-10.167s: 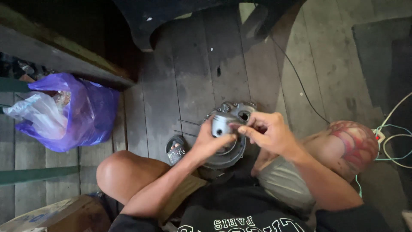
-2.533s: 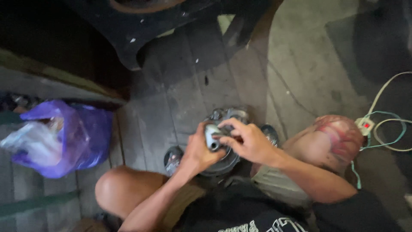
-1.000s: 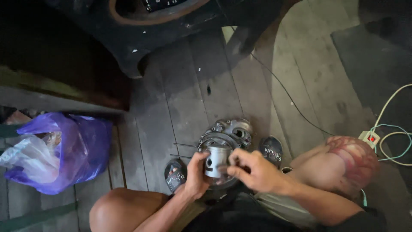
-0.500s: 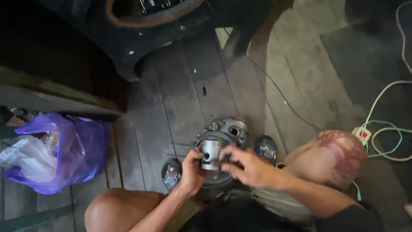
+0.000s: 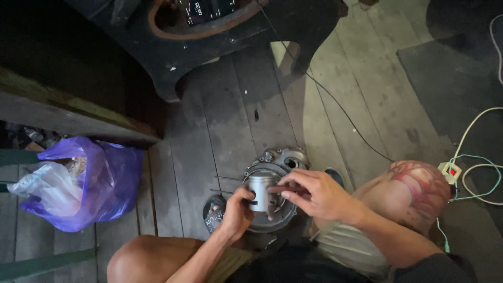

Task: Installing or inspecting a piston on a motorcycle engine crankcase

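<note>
Both hands, left (image 5: 237,212) and right (image 5: 314,195), seemingly pinch inward.

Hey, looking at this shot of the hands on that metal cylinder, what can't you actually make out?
Head view, the only one:
- Underside of the metal cylinder: covered by the left hand.
- What the right hand pinches against it: too thin and dim.
- Round engine cover beneath: mostly hidden by both hands.
- Purple plastic bag contents: crumpled, unclear.
- Dark object above: cut by the top edge.

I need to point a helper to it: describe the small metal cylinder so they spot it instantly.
Find the seated person's knees on the plank floor; between them lies a round grey engine cover. Above it, both hands hold the cylinder: short, upright, pale silver, brighter than everything around.
</note>
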